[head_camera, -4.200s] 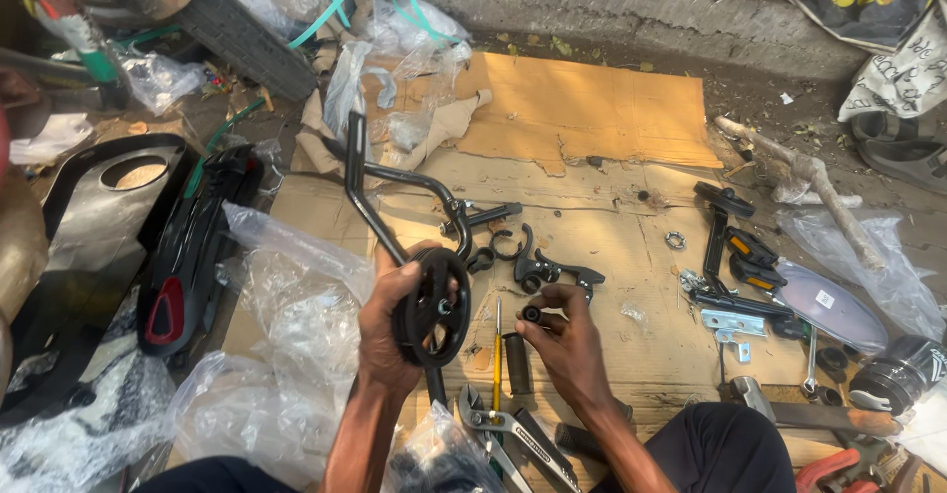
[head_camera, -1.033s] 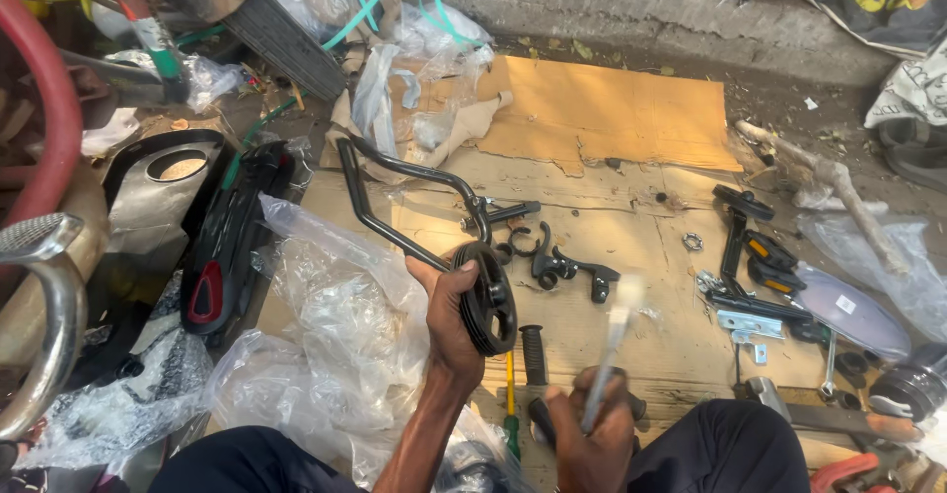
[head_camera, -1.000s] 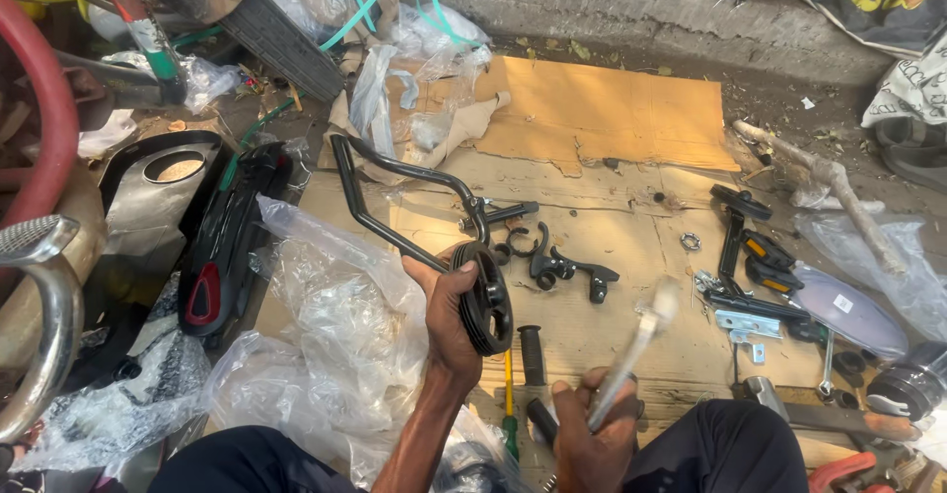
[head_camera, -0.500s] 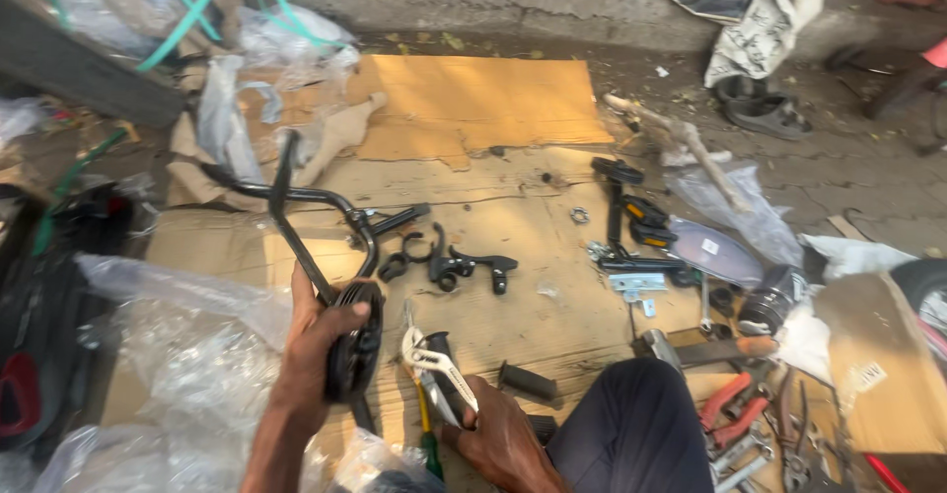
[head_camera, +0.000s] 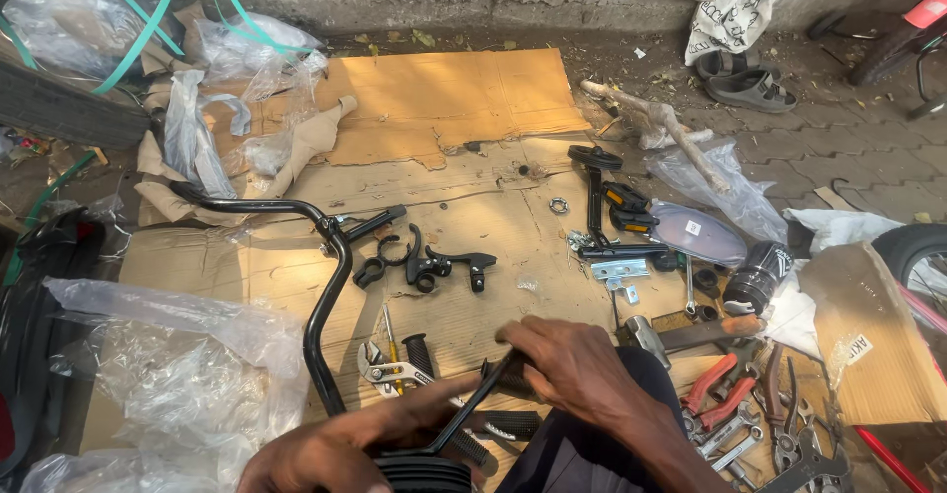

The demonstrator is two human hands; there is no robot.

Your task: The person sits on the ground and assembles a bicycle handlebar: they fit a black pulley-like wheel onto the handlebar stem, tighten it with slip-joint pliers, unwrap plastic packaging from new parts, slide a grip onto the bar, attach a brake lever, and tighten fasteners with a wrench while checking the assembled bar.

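Handlebar (head_camera: 321,286) in both my hands, over the cardboard (head_camera: 473,207).
Left hand (head_camera: 340,449) clamped on its ribbed grip (head_camera: 424,473); right hand (head_camera: 577,370) clamped on its black lever (head_camera: 473,404).

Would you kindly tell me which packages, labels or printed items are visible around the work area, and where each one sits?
Brown cardboard box with a small white label: lower right, beside the pliers, flap open.
White cloth bag with dark print: top right, draped over the concrete kerb.
Grey oval plastic part with a small white sticker: right of centre on the cardboard sheet.
Clear crumpled plastic bags: lower left, unprinted as far as visible.
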